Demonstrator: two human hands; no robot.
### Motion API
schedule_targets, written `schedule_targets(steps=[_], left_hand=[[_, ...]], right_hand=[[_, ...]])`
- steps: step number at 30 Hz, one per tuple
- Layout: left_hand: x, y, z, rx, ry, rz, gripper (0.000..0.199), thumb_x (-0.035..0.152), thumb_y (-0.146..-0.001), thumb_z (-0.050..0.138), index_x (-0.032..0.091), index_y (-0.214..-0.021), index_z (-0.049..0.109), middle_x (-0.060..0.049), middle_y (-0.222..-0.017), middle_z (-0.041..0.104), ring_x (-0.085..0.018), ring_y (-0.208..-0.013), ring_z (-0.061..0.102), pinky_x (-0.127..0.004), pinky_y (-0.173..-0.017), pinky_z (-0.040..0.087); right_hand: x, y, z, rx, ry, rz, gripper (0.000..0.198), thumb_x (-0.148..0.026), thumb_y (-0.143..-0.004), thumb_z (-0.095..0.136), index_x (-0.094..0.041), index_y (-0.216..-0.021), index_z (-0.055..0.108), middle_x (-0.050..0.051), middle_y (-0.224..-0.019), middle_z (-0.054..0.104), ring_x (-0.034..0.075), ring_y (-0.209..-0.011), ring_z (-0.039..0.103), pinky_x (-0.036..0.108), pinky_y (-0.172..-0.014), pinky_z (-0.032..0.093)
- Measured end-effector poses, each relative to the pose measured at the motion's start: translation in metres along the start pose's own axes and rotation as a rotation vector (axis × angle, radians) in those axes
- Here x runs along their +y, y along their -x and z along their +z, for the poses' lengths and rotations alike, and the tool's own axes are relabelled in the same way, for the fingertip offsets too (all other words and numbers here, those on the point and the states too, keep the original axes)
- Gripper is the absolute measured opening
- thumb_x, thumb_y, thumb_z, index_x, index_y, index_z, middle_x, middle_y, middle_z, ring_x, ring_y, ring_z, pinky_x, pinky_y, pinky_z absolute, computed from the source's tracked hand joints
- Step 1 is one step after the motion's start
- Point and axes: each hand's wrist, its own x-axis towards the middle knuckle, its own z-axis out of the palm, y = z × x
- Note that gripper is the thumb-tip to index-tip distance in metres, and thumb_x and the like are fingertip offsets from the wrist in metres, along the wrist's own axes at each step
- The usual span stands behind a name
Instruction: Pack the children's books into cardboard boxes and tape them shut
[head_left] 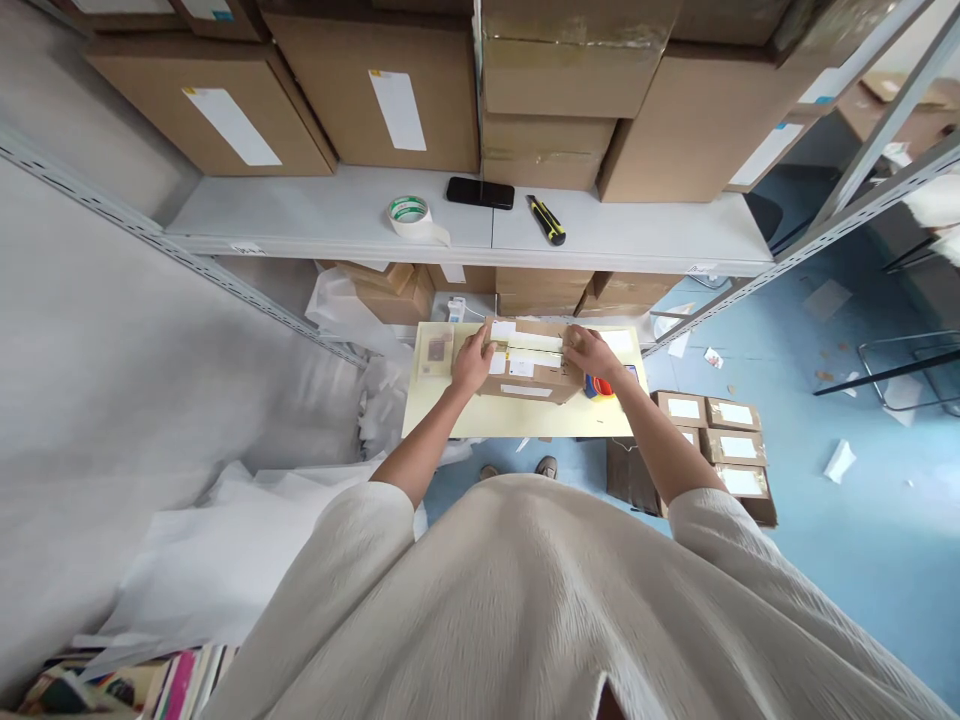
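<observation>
Brown cardboard carton midway along a pale yellow table.
With the grey shelf at 12 o'clock, I see the left hand touching the carton at 9, thumb apart from fingers; the right hand, at 3, has its fingers bent narrow. Whether either grips, I cannot tell. The table leaves a strip of room before its near edge at 6; a red-and-blue item sits just beside the carton at 4.
</observation>
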Motion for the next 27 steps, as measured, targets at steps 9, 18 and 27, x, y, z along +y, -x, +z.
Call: schedule_targets(steps=[9,18,27], left_hand=[[-0.006,-0.017,0.013,0.099,-0.066,0.096,0.06,0.05,-0.118,0.056,0.022,-0.17,0.061,-0.02,-0.164,0.065,-0.037,-0.151,0.065,-0.049,-0.127,0.054],[-0.007,-0.032,0.023,0.132,-0.054,0.121,0.063,0.056,-0.119,0.052,0.018,-0.17,0.06,-0.022,-0.162,0.066,-0.037,-0.155,0.061,-0.05,-0.13,0.051],[-0.006,-0.022,0.041,0.09,-0.043,0.178,0.062,0.052,-0.119,0.052,0.02,-0.172,0.058,-0.021,-0.16,0.066,-0.036,-0.15,0.064,-0.049,-0.127,0.052]], right_hand=[[0.003,-0.022,0.011,0.113,-0.085,-0.108,0.076,-0.053,-0.096,0.07,-0.026,-0.166,0.06,0.017,-0.169,0.061,0.041,-0.151,0.062,0.06,-0.13,0.049],[0.001,-0.042,0.009,0.163,-0.113,-0.088,0.077,-0.054,-0.095,0.072,-0.026,-0.166,0.061,0.017,-0.164,0.067,0.04,-0.155,0.061,0.062,-0.132,0.047],[0.026,-0.025,-0.001,0.164,-0.078,-0.079,0.084,-0.057,-0.095,0.071,-0.023,-0.171,0.06,0.017,-0.173,0.06,0.042,-0.157,0.059,0.059,-0.132,0.048]])
